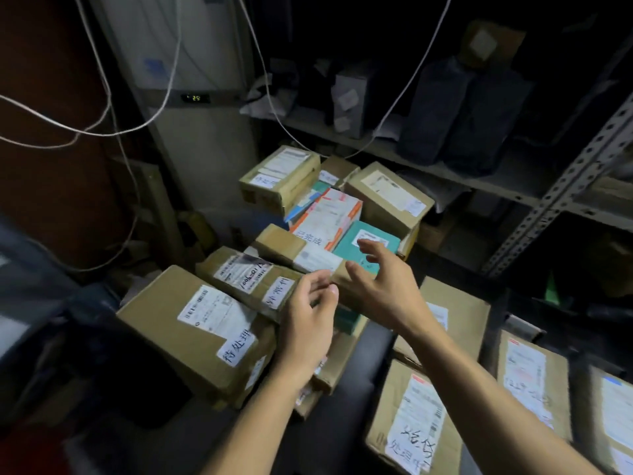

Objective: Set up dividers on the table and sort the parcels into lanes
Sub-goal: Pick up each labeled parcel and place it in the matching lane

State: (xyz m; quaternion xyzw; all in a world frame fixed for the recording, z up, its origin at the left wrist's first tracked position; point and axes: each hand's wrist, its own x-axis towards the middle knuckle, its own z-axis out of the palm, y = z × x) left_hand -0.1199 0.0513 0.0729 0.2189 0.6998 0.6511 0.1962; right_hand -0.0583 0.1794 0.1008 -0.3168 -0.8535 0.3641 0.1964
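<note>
A dim storeroom is shown, with metal shelving [534,186] behind and cables [102,128] hanging. Labelled parcels [205,323] are crowded on a dark table [359,389]. Both hands are held above them, empty: the left hand [308,323] loosely curled, the right hand [380,286] spread over a teal box [363,241].

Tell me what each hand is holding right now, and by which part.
Nothing is held. The left hand and right hand hover open above the small brown parcel, fingers loosely spread, gripping no part of it.
</note>
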